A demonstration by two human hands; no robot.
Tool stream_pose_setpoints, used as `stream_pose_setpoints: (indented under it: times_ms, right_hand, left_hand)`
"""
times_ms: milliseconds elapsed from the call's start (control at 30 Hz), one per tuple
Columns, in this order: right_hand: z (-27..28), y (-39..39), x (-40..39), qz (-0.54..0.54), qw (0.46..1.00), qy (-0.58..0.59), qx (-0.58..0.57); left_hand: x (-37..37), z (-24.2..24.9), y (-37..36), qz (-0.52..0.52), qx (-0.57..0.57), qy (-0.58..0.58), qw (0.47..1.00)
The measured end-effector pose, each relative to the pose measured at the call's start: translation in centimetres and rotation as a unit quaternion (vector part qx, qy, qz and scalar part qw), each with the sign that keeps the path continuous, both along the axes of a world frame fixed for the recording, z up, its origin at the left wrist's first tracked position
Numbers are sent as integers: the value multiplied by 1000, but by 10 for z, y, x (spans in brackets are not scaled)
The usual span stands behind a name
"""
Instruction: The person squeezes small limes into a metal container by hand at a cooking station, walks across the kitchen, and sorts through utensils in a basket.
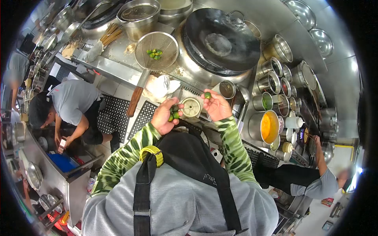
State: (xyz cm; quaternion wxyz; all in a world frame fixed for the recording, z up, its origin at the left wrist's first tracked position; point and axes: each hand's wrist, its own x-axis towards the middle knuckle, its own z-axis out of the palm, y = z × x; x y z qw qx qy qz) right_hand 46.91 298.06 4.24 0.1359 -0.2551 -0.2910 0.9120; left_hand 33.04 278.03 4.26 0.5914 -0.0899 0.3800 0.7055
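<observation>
Pretty busy kitchen line, seen from above over a grey shirt and black apron straps. Near the middle of the frame the left hand (165,116) is curled around a few small green limes (173,114), fingers folded in so the fruit is cupped against the palm. Just to the right of it, the right hand (216,105) is raised with one single lime (207,94) pinched at the fingertips, the rest of the hand loosely half open. Between the two hands a small round metal press (191,107) is seen, sitting on the counter edge; whether either hand is touching it can't be told.

Up above, centre-left, a wire mesh strainer (156,50) with a wooden handle is laid over the stove top, and a little pile of the same green limes is held in its bowl. A big dark wok (222,39) is parked on the burner to the upper right of that. Down the right side a row of steel condiment pots (271,84) is lined up, one filled with orange sauce (269,126). At the left edge a co-worker in a grey shirt (73,100) is bent low over a counter, and another person's arm is stretched out at lower right.
</observation>
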Motion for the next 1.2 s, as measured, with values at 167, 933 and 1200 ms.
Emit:
stream_pose_setpoints:
  times_ms: [167,933,1200]
  right_hand:
    - [-7,38,22,-19,997,-3,74]
    - [-34,162,8,143,552,-412,711]
    - [-32,157,7,176,460,-443,749]
  left_hand:
    - [-5,-5,-17,7,27,-9,1000]
    - [-2,1,-26,46,33,-3,998]
    - [-2,4,-29,61,24,1,998]
